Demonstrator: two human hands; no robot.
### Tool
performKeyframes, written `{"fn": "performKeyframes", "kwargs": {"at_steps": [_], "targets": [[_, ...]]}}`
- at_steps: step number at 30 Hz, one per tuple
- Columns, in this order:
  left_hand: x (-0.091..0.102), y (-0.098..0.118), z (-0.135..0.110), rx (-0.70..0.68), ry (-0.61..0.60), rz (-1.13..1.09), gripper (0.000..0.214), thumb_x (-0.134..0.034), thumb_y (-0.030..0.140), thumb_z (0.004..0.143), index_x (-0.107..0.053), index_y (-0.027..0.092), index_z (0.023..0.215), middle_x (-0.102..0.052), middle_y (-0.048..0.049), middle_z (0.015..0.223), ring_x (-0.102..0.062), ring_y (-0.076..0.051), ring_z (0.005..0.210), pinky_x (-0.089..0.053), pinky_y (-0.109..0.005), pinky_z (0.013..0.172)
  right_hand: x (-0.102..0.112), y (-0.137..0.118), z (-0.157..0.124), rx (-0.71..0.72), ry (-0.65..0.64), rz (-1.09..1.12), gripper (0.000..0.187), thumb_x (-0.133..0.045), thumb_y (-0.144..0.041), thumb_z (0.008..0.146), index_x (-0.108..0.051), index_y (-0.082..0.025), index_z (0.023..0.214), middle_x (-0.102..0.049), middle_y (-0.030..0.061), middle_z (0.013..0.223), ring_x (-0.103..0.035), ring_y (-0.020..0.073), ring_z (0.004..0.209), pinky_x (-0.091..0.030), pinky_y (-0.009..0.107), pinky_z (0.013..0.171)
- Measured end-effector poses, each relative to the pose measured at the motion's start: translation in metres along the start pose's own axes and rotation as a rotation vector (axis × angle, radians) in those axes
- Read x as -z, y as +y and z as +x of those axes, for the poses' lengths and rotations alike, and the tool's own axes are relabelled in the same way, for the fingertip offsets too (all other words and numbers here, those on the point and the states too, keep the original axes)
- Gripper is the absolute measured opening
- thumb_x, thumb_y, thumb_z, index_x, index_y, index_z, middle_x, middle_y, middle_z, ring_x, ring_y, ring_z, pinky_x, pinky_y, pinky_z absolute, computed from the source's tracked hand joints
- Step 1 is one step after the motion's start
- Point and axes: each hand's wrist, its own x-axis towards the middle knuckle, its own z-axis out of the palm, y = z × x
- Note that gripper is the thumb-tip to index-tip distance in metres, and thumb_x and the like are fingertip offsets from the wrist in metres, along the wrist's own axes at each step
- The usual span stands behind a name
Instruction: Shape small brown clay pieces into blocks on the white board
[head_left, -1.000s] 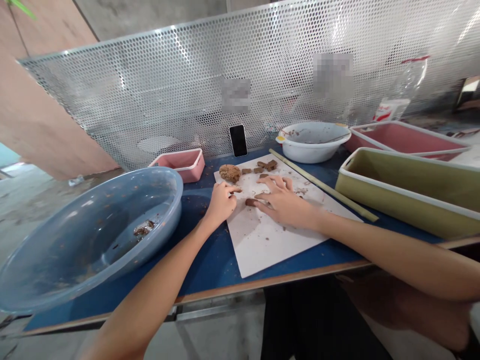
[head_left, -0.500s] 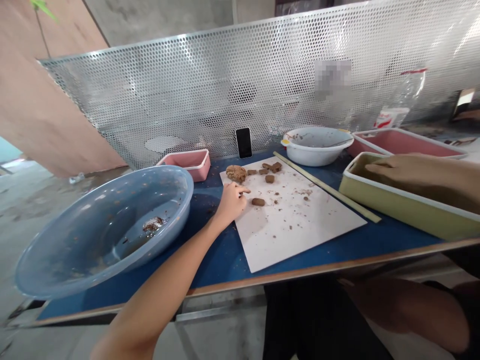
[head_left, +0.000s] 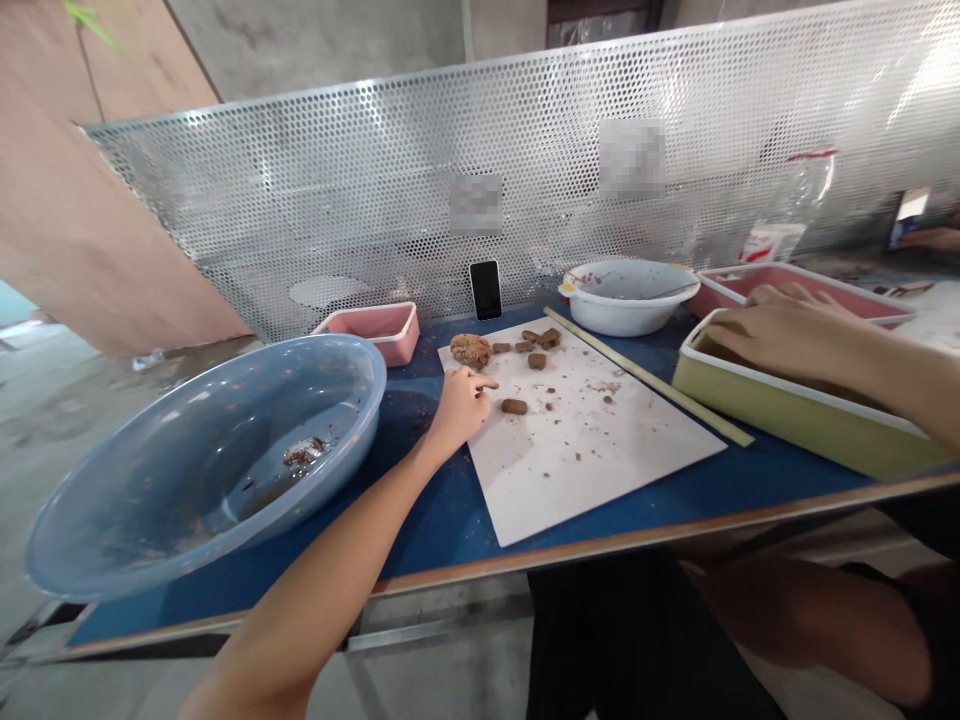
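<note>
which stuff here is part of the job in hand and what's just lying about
Likely part of it: left hand, right hand, green trough, white board, brown pieces, brown lump

Probably just lying about, untouched: phone, clear bottle, small pink tub

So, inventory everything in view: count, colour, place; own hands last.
table: 1, blue, centre
perforated screen: 1, silver, behind
basin: 1, blue, left
small tray: 1, pink, back
smartphone: 1, black, back
handled bowl: 1, white, back
bottle: 1, clear, back right
large tray: 1, pink, right
tub: 1, olive, right
stick: 1, yellowish, beside board
board: 1, white, centre
lump: 1, brown, on board
blocks: several, brown, on board
left hand: 1, bare, at board
right hand: 1, bare, at tub
</note>
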Motion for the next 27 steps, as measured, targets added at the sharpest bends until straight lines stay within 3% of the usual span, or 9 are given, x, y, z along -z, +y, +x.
{"fn": "performKeyframes", "kwargs": {"at_steps": [2,5,7,10,13,18,23,27], "targets": [[0.000,-0.001,0.000,0.000,0.003,0.002,0.047,-0.058,-0.001,0.089,-0.093,0.022,0.110,-0.073,-0.0103,0.102,-0.063,-0.030,0.109,-0.054,-0.046,0.109,0.015,-0.036,-0.005,0.052,0.036,0.041,0.052,-0.052,-0.055,0.109,-0.086,-0.024,0.132,-0.066,0.0275,0.145,-0.054,0.0489,0.140,-0.042,0.070,0.113],[-0.001,-0.001,0.000,0.000,0.004,0.009,0.046,-0.058,0.000,0.090,-0.093,0.023,0.110,-0.073,-0.0102,0.102,-0.063,-0.029,0.110,-0.054,-0.045,0.108,0.032,-0.096,-0.012,0.282,0.053,0.250,0.058,-0.045,-0.060,0.112,-0.082,-0.027,0.141,-0.063,0.0218,0.145,-0.052,0.0449,0.142,-0.035,0.068,0.126],[0.000,-0.001,-0.001,-0.005,0.004,0.015,0.047,-0.058,-0.001,0.090,-0.093,0.023,0.110,-0.073,-0.0101,0.103,-0.064,-0.028,0.109,-0.054,-0.044,0.108,0.035,-0.133,-0.015,0.479,0.033,0.370,0.059,-0.040,-0.062,0.115,-0.080,-0.029,0.143,-0.061,0.0192,0.148,-0.051,0.0451,0.144,-0.038,0.070,0.125],[0.001,0.000,-0.001,-0.015,0.002,0.023,0.045,-0.059,0.000,0.090,-0.093,0.022,0.110,-0.074,-0.0100,0.102,-0.064,-0.028,0.108,-0.055,-0.045,0.108,0.024,-0.176,-0.012,0.725,0.008,0.466,0.058,-0.042,-0.060,0.116,-0.075,-0.027,0.150,-0.058,0.0191,0.155,-0.050,0.0442,0.147,-0.043,0.070,0.123],[0.001,0.001,-0.001,-0.015,0.004,0.035,0.045,-0.059,0.001,0.090,-0.093,0.022,0.110,-0.075,-0.0102,0.104,-0.065,-0.028,0.109,-0.054,-0.046,0.110,0.003,-0.206,-0.005,0.863,0.020,0.474,0.052,-0.045,-0.054,0.117,-0.074,-0.029,0.151,-0.059,0.0195,0.154,-0.054,0.0429,0.142,-0.045,0.072,0.120],[0.001,0.001,0.000,0.003,-0.007,0.048,0.047,-0.058,0.000,0.090,-0.093,0.022,0.111,-0.076,-0.0105,0.106,-0.067,-0.029,0.108,-0.053,-0.047,0.113,-0.025,-0.226,-0.001,0.995,0.068,0.478,0.046,-0.048,-0.046,0.117,-0.072,-0.031,0.153,-0.057,0.0177,0.158,-0.051,0.0398,0.143,-0.046,0.069,0.121],[0.001,0.001,-0.002,0.031,-0.013,0.051,0.046,-0.058,0.000,0.091,-0.093,0.022,0.112,-0.077,-0.0118,0.108,-0.066,-0.031,0.112,-0.052,-0.049,0.113,-0.030,-0.221,-0.005,1.017,0.069,0.527,0.046,-0.046,-0.040,0.118,-0.074,-0.031,0.153,-0.059,0.0163,0.158,-0.048,0.0394,0.144,-0.046,0.068,0.120],[0.001,0.001,-0.002,0.049,-0.016,0.055,0.046,-0.058,0.001,0.093,-0.093,0.023,0.112,-0.076,-0.0119,0.107,-0.065,-0.032,0.114,-0.052,-0.050,0.113,-0.031,-0.222,-0.008,0.998,0.058,0.491,0.051,-0.047,-0.045,0.118,-0.065,-0.031,0.163,-0.057,0.0168,0.162,-0.048,0.0412,0.146,-0.045,0.070,0.120]]}}
